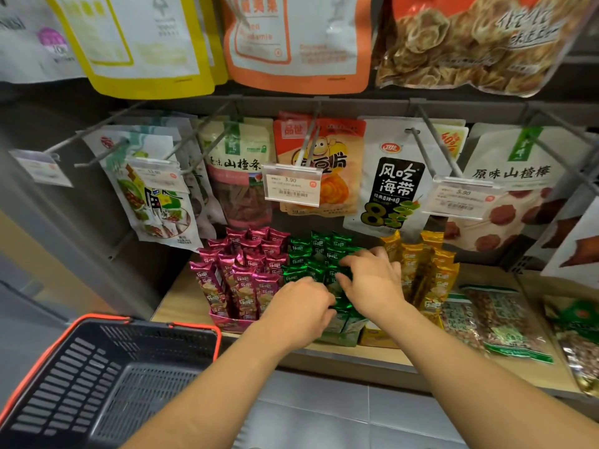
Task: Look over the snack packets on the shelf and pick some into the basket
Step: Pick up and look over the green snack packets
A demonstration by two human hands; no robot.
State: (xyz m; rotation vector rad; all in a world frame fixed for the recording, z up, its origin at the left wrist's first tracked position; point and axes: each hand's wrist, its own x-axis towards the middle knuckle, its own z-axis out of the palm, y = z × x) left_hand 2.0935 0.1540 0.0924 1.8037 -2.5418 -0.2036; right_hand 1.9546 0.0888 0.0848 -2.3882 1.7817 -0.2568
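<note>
On the wooden shelf (181,303) the green packets (311,254) were packed tight between magenta packets (240,273) and gold packets (421,264). The left hand (298,307) and right hand (374,281) were sunk among them, fingers (353,261) bent; a grip could not be confirmed. Neighbours might be dragged out onto the tiled floor (324,416), missing the basket (107,318) below left.

Shop aisle, hanging snack packets (393,176), price tags (291,186), basket (107,377)
</note>
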